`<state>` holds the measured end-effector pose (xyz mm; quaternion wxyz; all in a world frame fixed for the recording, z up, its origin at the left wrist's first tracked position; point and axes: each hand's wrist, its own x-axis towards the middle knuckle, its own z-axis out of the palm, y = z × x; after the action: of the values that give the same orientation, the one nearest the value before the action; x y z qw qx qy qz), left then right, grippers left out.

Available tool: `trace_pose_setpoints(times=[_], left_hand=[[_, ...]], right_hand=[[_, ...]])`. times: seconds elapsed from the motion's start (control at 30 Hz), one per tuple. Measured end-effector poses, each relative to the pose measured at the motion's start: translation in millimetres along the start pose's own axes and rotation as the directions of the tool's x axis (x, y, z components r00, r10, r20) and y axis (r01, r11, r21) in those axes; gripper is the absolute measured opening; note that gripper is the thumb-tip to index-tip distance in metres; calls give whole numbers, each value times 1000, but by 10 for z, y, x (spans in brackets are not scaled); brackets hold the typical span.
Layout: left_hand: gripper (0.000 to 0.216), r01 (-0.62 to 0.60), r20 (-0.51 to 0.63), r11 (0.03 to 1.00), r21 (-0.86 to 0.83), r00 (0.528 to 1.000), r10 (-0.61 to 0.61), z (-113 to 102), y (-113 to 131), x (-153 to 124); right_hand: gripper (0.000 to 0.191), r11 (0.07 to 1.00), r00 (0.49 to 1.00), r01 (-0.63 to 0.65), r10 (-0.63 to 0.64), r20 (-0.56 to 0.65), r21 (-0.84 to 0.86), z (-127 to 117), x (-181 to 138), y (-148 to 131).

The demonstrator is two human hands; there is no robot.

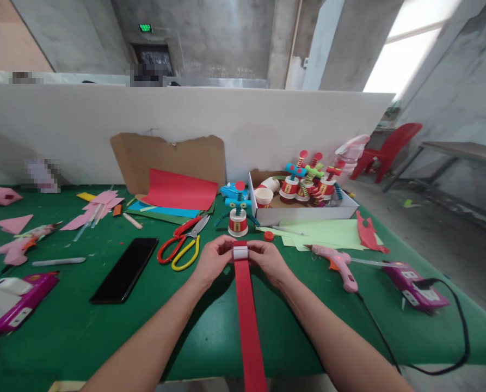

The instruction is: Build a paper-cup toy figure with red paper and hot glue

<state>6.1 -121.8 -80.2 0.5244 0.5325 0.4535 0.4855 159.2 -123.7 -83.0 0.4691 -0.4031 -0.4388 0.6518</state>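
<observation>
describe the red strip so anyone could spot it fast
On the green table, look between the left hand and right hand. The long red strip runs from there past the near edge. Unlike the wide red sheet beyond, it is narrow.

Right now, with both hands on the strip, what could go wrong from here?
The red paper strip is curled at its far end between the left hand and right hand; it might spring open if either loosens. The small cup figure stands just beyond them and could get knocked over. The pink glue gun's cord runs near the right forearm, which might snag it.
</observation>
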Motion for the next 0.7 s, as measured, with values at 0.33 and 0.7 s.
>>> trace_pose_setpoints(times=[0.33, 0.7], left_hand=[[15, -42, -68, 998, -47, 997, 39, -4, 27, 0], [17, -388, -112, 858, 336, 888, 446, -12, 30, -55]], right_hand=[[19, 993, 999, -40, 40, 4, 107, 19, -30, -23], [36, 942, 991, -121, 100, 85, 311, 56, -41, -13]])
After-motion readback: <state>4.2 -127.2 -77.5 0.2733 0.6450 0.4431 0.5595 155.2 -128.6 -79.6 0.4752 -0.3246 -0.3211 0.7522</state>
